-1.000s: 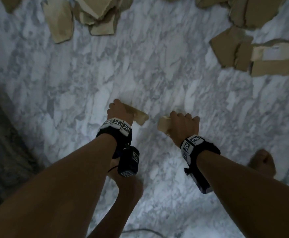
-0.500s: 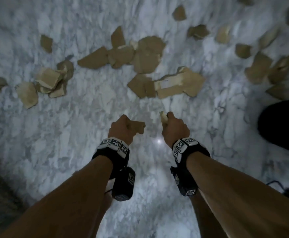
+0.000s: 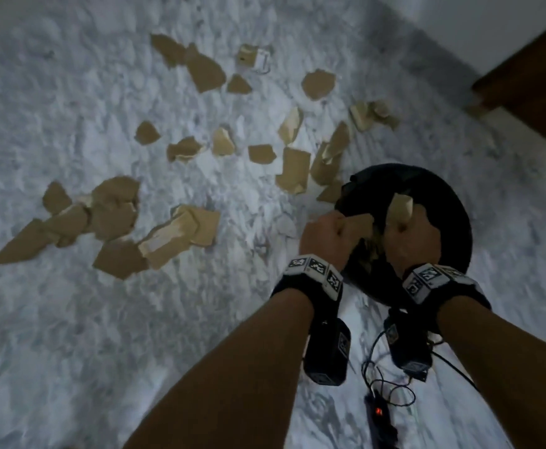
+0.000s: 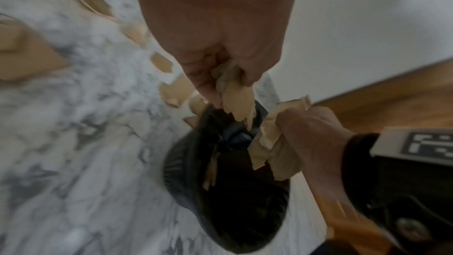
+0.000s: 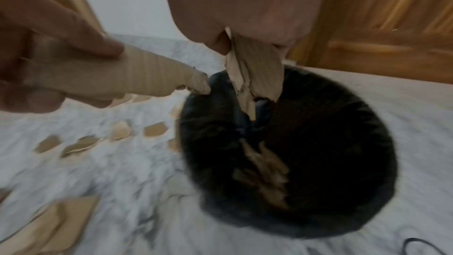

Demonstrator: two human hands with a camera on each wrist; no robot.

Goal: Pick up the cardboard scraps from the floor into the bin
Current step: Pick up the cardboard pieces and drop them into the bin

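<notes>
A round black bin (image 3: pixel 456 222) lined with a dark bag stands on the marble floor, with several cardboard scraps (image 5: pixel 264 174) inside. My left hand (image 3: pixel 325 236) grips a torn brown cardboard scrap (image 3: pixel 359 222) over the bin's left rim. My right hand (image 3: pixel 409 241) grips a second scrap (image 3: pixel 399 205) above the bin's opening. In the left wrist view the left scrap (image 4: pixel 239 98) hangs from my fingers above the bin (image 4: pixel 232 201). In the right wrist view the right scrap (image 5: pixel 255 69) hangs over the bin (image 5: pixel 318 143). Several loose scraps (image 3: pixel 197 234) lie on the floor to the left.
More scraps (image 3: pixel 292 170) lie right beside the bin's far left side. A power strip with a red light (image 3: pixel 380 413) and cables lie on the floor near my wrists. Wooden furniture (image 3: pixel 530 79) and a white wall stand at the far right.
Both hands, each still holding its scrap, have moved from above bare floor to over the black bin, and the view has swung right so the bin is under them.
</notes>
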